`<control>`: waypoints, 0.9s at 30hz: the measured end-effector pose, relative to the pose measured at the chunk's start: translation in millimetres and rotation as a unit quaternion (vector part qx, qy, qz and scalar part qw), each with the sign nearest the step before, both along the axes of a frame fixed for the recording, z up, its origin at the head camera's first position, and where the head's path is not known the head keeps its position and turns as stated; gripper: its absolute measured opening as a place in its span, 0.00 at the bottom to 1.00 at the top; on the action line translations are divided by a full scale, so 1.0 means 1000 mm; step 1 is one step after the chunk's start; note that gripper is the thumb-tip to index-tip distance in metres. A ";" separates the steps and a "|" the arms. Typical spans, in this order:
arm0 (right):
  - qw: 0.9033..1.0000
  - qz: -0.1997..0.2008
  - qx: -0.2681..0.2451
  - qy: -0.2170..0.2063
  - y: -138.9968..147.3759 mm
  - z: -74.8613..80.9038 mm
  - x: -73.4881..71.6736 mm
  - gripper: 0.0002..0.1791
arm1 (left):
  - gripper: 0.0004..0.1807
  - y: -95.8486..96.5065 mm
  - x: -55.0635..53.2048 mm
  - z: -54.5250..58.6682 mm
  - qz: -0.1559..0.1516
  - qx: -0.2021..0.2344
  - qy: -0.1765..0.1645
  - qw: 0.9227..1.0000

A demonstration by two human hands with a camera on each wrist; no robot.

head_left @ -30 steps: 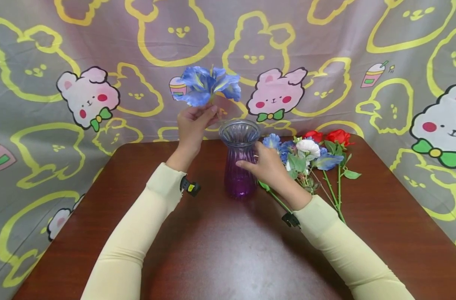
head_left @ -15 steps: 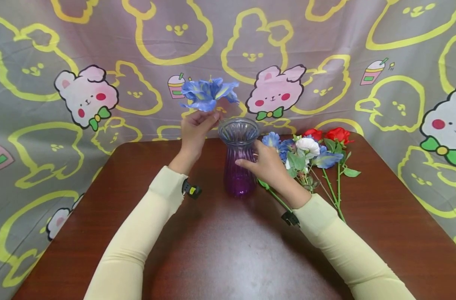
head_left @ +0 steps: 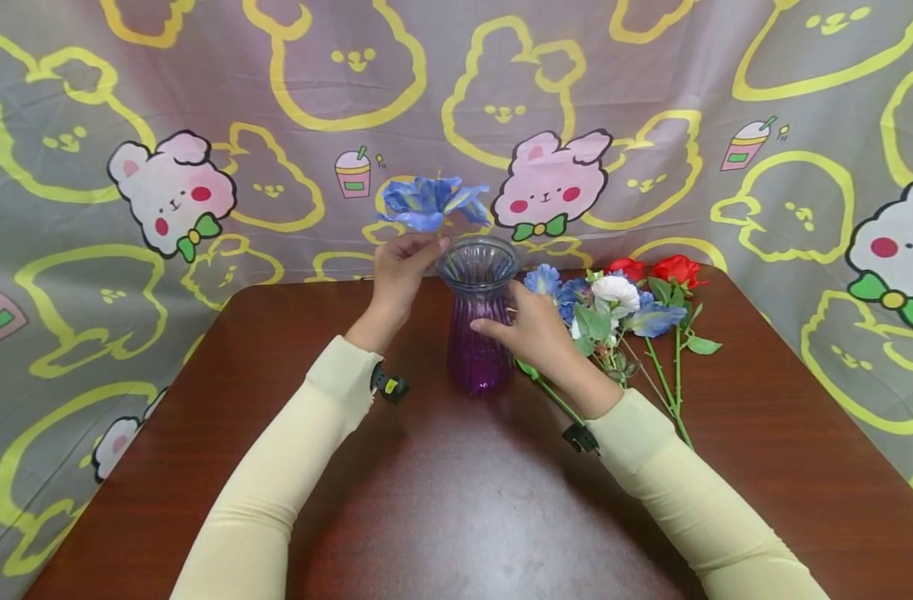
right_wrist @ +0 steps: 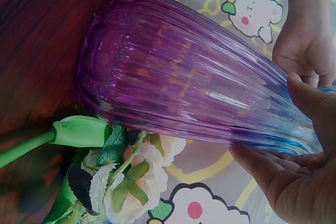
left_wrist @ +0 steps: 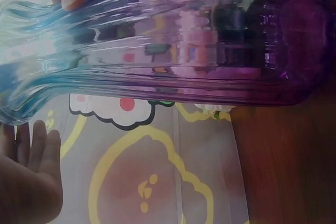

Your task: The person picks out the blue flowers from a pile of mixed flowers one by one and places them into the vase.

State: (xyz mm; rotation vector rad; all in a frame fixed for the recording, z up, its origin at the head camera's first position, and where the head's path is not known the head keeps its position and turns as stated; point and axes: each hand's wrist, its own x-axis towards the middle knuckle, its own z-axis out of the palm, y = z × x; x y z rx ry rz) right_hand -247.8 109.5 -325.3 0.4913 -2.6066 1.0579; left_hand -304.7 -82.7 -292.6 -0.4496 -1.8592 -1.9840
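Observation:
A ribbed glass vase (head_left: 477, 358), purple at its base and bluish at its flared rim, stands upright on the table. My right hand (head_left: 540, 335) grips its neck from the right; thumb and fingers lie around it in the right wrist view. At the left of the rim, my left hand (head_left: 403, 271) pinches a blue artificial flower (head_left: 430, 202) just under its bloom. The petals sit above rim height. Fingers and vase hide the stem, so I cannot tell whether it is inside the vase.
Right of the vase lie several artificial flowers: a white bloom (head_left: 616, 292), red roses (head_left: 678, 271), and blue blooms (head_left: 654, 318) with green stems. A patterned curtain (head_left: 276, 92) hangs behind the brown table (head_left: 426, 517).
The left hand has lowered the blue flower and brought it rightward, closer to the vase rim. The right hand and the vase have stayed in place.

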 end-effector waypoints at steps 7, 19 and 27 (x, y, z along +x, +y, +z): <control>1.000 -0.003 -0.003 -0.002 0.000 0.000 0.001 0.35 | 0.12 -0.001 0.000 0.001 0.027 -0.040 -0.025 0.999; 1.000 -0.005 0.002 -0.004 -0.001 -0.001 0.000 0.36 | 0.12 0.001 0.003 0.007 0.007 -0.002 -0.119 0.993; 1.000 0.005 -0.006 0.012 -0.001 -0.001 0.000 0.34 | 0.11 0.003 0.003 0.006 -0.001 0.022 -0.121 0.992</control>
